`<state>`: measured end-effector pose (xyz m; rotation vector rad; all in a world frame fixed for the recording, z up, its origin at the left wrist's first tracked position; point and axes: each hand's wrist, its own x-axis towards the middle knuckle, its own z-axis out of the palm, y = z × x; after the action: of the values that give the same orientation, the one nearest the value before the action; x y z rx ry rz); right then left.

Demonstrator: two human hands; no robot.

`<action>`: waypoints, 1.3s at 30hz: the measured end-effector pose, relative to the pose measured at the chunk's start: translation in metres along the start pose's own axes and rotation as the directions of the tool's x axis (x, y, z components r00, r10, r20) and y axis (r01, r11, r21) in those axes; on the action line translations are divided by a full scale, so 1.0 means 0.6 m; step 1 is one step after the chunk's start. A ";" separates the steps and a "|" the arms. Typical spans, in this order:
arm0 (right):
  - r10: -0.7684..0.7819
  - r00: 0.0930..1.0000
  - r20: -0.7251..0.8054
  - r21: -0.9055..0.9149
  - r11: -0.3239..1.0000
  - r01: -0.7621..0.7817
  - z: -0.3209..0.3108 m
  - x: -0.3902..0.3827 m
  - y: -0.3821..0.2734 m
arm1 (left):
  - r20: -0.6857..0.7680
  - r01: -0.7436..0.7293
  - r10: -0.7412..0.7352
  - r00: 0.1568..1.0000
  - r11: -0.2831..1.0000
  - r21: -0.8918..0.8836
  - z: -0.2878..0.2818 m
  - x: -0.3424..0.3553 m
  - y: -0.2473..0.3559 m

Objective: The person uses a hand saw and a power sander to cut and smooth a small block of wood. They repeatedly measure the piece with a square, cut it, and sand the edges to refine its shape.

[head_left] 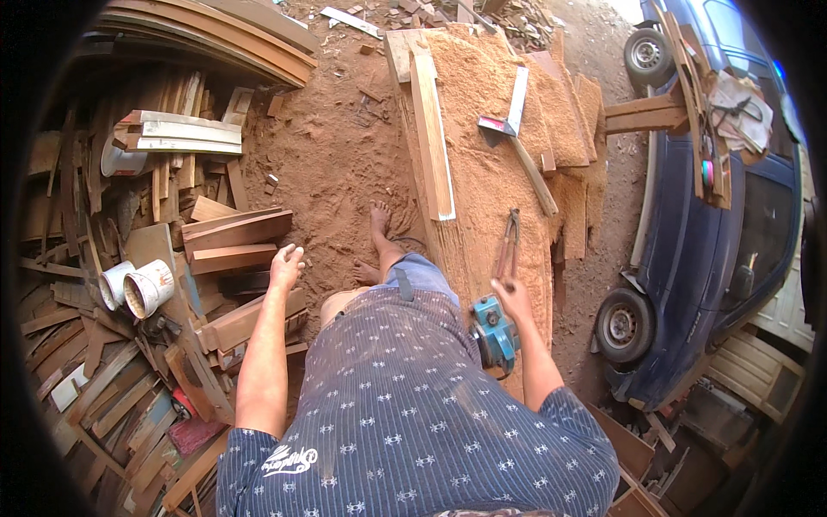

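Observation:
My left hand [287, 262] is held out over the ground at left, fingers loosely bent and apart, holding nothing visible. My right hand [510, 293] is closed at the lower ends of long-handled metal pincers [510, 234] on the sawdust-covered workbench [461, 246]. A teal power tool [493, 332] sits just beside that hand. Farther up the bench lie a long pale board [431, 138], an angled metal piece with a white arm [516, 101] and a short wooden bar [532, 172].
Stacked timber and offcuts [129, 396] crowd the left, with two white buckets [148, 289] among them and loose boards [234, 241] near my left hand. A blue car [706, 267] stands along the right, under planks [698, 172]. My bare feet are on sawdust-strewn ground beside the bench.

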<state>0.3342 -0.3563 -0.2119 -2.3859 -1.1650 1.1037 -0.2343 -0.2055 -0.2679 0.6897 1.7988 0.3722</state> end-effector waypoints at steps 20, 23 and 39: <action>-0.070 0.995 0.075 0.273 0.961 0.047 -0.020 -0.226 0.047 | -0.030 0.174 -0.173 0.984 0.984 0.044 -0.057 -0.107 -0.288; 0.055 0.989 0.135 0.608 0.784 -0.127 -0.022 -0.218 -0.040 | -0.032 0.201 -0.200 0.979 0.978 0.049 -0.065 -0.107 -0.297; -0.218 0.967 -0.132 0.645 0.721 0.251 0.083 -0.066 -0.231 | -0.035 0.256 -0.254 0.967 0.965 0.059 -0.057 -0.132 -0.285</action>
<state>0.2048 -0.3021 -0.1523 -1.6529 -0.8327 1.1223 -0.2957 -0.3851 -0.2937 0.4894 1.9042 0.1535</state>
